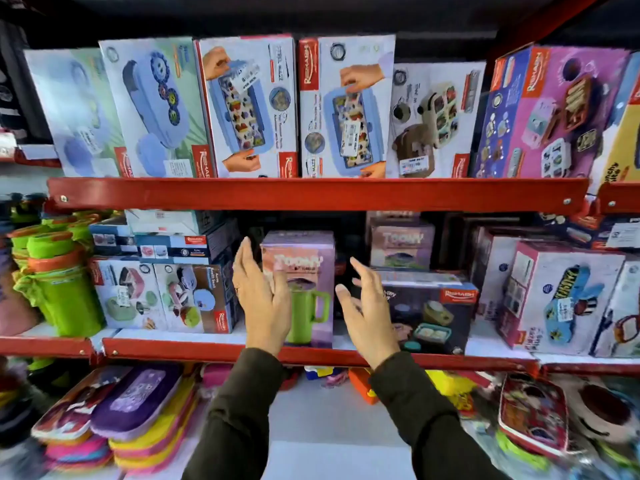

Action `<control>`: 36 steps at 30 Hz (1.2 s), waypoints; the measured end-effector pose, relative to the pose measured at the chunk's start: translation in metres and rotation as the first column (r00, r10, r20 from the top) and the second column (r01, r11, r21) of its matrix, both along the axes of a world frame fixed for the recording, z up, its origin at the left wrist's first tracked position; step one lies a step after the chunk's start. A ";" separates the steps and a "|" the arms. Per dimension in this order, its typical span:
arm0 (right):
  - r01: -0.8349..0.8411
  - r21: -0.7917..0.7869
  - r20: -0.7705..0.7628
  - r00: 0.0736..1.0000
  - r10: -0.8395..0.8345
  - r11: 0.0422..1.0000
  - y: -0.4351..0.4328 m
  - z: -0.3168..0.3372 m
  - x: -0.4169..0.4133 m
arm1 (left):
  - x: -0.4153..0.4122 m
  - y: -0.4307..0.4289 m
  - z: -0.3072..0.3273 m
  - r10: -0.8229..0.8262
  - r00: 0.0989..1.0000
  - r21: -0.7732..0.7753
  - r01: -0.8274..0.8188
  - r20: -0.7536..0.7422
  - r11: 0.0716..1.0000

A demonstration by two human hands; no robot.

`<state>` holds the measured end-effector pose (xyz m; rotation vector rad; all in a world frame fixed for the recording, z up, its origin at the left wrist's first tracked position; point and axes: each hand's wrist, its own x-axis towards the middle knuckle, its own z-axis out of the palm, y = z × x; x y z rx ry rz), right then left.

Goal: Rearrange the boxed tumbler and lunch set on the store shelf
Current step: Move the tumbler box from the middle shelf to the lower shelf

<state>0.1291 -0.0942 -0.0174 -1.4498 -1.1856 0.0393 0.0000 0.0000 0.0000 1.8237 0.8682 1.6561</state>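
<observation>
A tall lilac tumbler box [304, 265] with a green mug pictured on it stands upright at the front of the middle shelf [194, 349]. Just right of it lies a dark blue lunch set box [433, 313], with a second lilac tumbler box [401, 245] behind it. My left hand [259, 296] is open at the tumbler box's left edge, fingers spread, partly covering its front. My right hand [367, 313] is open a little to the box's right, in front of the lunch set box. Neither hand grips anything.
Lunch box cartons line the top shelf [311, 194]. Stacked boxes [166, 292] and green bottle covers [59, 289] fill the middle shelf's left; a white carton with a blue car [561, 299] stands at right. Soft pouches [138, 403] lie on the bottom shelf.
</observation>
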 end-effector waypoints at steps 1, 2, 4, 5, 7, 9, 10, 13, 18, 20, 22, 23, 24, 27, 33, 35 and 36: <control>-0.027 -0.037 -0.075 0.997 0.024 0.999 0.005 -0.002 0.000 | -0.001 0.005 -0.003 -0.040 0.999 -0.091 0.041 0.018 0.995; -0.051 -0.093 -0.104 0.994 0.041 0.994 0.007 -0.001 0.000 | -0.002 0.008 -0.005 -0.100 0.995 -0.159 0.101 0.012 0.982; -0.086 -0.181 -0.149 0.987 0.060 0.980 0.015 -0.005 0.001 | -0.004 0.018 -0.014 -0.178 0.984 -0.241 0.171 -0.008 0.955; -0.098 -0.200 -0.161 0.985 0.066 0.975 0.020 -0.008 0.002 | -0.005 0.022 -0.018 -0.208 0.978 -0.256 0.199 -0.011 0.946; -0.102 -0.211 -0.171 0.983 0.066 0.972 0.027 -0.014 0.001 | -0.006 0.028 -0.027 -0.233 0.972 -0.257 0.223 -0.009 0.940; -0.084 -0.181 -0.174 0.983 0.052 0.980 0.033 -0.020 0.002 | -0.007 0.031 -0.030 -0.243 0.970 -0.253 0.238 0.012 0.938; -0.068 -0.165 -0.179 0.983 0.037 0.984 0.036 -0.023 0.002 | -0.008 0.033 -0.031 -0.254 0.967 -0.252 0.252 0.021 0.935; -0.042 -0.084 -0.194 0.981 0.025 0.996 0.037 -0.031 0.003 | -0.011 0.033 -0.028 -0.281 0.957 -0.219 0.289 0.065 0.932; -0.012 0.080 -0.127 0.992 0.022 0.997 0.024 -0.017 -0.002 | -0.019 0.026 -0.017 -0.306 0.945 -0.131 0.320 0.119 0.938; -0.007 0.116 -0.089 0.996 0.017 0.993 0.016 -0.010 -0.006 | -0.025 0.022 -0.014 -0.316 0.941 -0.107 0.329 0.123 0.938; -0.001 0.128 -0.070 0.997 0.010 0.992 0.004 -0.008 -0.012 | -0.032 0.015 -0.017 -0.304 0.942 -0.105 0.320 0.143 0.942; 0.000 0.133 -0.055 0.998 0.007 0.991 -0.003 -0.008 -0.016 | -0.035 0.010 -0.020 -0.292 0.943 -0.107 0.310 0.159 0.945; 0.007 0.134 -0.038 0.999 -0.002 0.991 -0.011 -0.011 -0.020 | -0.038 0.004 -0.026 -0.280 0.943 -0.116 0.303 0.182 0.946; 0.034 0.157 -0.007 0.999 -0.033 0.987 -0.031 -0.028 -0.031 | -0.045 -0.014 -0.052 -0.223 0.951 -0.152 0.258 0.216 0.954; 0.075 0.151 -0.021 0.997 -0.073 0.986 -0.059 -0.096 -0.038 | -0.056 -0.045 -0.114 -0.189 0.970 -0.125 0.209 0.155 0.970; 0.101 0.098 -0.013 0.995 -0.100 0.990 -0.069 -0.123 -0.035 | -0.060 -0.050 -0.140 -0.204 0.973 -0.159 0.220 0.108 0.963; 0.112 0.062 -0.008 0.994 -0.111 0.992 -0.073 -0.138 -0.032 | -0.062 -0.053 -0.153 -0.217 0.973 -0.188 0.228 0.080 0.955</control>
